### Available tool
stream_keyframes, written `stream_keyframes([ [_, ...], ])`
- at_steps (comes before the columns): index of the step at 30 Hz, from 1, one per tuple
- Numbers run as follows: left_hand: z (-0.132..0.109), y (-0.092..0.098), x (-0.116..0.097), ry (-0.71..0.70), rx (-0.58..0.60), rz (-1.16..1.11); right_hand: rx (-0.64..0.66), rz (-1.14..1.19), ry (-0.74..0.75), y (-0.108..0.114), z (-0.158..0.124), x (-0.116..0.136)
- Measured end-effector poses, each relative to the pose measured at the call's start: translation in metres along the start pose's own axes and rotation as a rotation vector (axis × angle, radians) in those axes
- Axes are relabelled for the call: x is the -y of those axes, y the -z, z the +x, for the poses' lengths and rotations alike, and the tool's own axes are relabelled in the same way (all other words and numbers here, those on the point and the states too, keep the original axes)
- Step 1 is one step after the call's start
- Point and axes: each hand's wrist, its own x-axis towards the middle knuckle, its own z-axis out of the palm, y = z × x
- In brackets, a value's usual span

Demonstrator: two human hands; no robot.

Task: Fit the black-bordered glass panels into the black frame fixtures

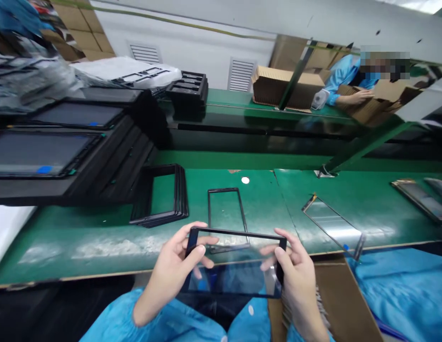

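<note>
Left hand (177, 260), right hand (296, 267) clamped on short edges of glass panel (235, 271); bare bench (262, 204) beside thin frame (223, 190)

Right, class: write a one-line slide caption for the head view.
Left hand and right hand grip a black-edged clear panel by its ends, at a green workbench.

Two louvred vents (241, 75) in a white wall (196, 40), corrugated cardboard (273, 88) on a green shelf (226, 97), blue-sleeved co-worker (341, 75).

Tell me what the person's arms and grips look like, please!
The left sleeve is bright blue, loose and wrinkly. Only a little of the blue right sleeve shows. The left grip and right grip wear no gloves.
</note>
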Motion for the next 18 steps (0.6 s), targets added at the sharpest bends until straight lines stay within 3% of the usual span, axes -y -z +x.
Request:
stream_keyframes([
  [3, 0.001, 0.004, -0.001, -0.186, -0.008, 0.204, -0.011, -0.01, 0.016, -0.005, 0.0, 0.0],
  [6, 0.007, 0.004, -0.014, -0.581, -0.057, 0.665, 0.005, -0.03, 0.03, -0.007, -0.001, -0.001],
  [9, 0.016, -0.005, -0.029, -0.852, 0.091, 1.002, 0.068, -0.049, 0.026, -0.012, -0.004, -0.001],
  [12, 0.024, -0.018, -0.036, -0.857, 0.244, 1.04, 0.045, -0.044, 0.002, -0.02, -0.009, 0.001],
  [18, 0.033, -0.027, -0.036, -0.791, 0.336, 1.006, -0.049, -0.011, -0.013, -0.033, -0.013, 0.002],
])
